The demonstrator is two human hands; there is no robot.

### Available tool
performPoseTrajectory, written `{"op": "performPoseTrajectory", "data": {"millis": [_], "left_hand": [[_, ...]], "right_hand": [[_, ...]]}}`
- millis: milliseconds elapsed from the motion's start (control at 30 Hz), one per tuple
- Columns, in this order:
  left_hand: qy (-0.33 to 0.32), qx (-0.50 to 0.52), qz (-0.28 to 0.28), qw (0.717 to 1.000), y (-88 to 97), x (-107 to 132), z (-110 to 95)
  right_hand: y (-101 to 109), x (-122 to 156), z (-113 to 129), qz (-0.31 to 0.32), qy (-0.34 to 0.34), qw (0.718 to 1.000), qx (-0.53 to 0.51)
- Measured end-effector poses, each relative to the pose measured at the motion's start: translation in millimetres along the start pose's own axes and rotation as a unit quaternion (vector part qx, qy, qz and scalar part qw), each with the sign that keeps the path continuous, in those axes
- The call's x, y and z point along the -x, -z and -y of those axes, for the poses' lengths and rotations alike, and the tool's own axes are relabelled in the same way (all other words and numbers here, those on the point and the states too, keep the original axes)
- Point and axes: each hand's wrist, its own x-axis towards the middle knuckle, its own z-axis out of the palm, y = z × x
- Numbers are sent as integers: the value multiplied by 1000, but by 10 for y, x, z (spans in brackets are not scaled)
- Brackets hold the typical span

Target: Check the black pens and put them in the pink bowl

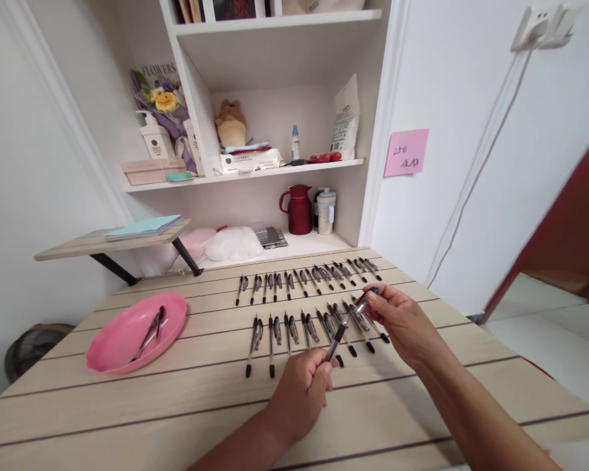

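My left hand (304, 389) is closed around the lower barrel of a gel pen (338, 337), its bare tip tilted up and to the right. Between the thumb and fingers of my right hand (397, 317) is a clear pen cap (364, 302) with a dark end. Cap and pen tip are a short gap apart. Beneath both hands runs a near row of uncapped pens (271, 347), with clear caps (277, 331) lying beside them. A second row of pens and caps (269, 284) lies farther back. My hands cover part of the near row.
A pink plate (95, 347) on the left of the slatted table (186, 409) holds a few pens (152, 330). Behind it stands a small raised shelf (73, 245) with blue paper (144, 227). At the back, a red jug (300, 212) and a light cup (326, 212) stand in the cabinet.
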Motion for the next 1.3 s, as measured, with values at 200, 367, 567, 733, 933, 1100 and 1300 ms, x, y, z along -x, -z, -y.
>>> {"op": "performPoseTrajectory", "data": {"millis": [200, 367, 567, 733, 933, 1100, 1300], "left_hand": [[-7, -9, 13, 1000, 4, 2, -3], [-18, -15, 18, 1000, 11, 1, -19], [-24, -19, 20, 999, 10, -2, -30], [-38, -47, 3, 998, -4, -15, -7], [-56, -74, -15, 996, 34, -12, -4], [-40, -86, -3, 995, 48, -13, -27], [9, -236, -159, 959, 688, 37, -215]], "right_hand": [[-134, 112, 83, 38, 23, 999, 30], [-166, 154, 56, 84, 13, 993, 81], [-237, 212, -161, 89, 6, 991, 96], [-310, 296, -242, 64, 33, 992, 107], [-342, 348, -287, 52, 45, 991, 112], [-304, 388, -344, 69, 30, 987, 142], [184, 292, -265, 10, 36, 893, 448]]}}
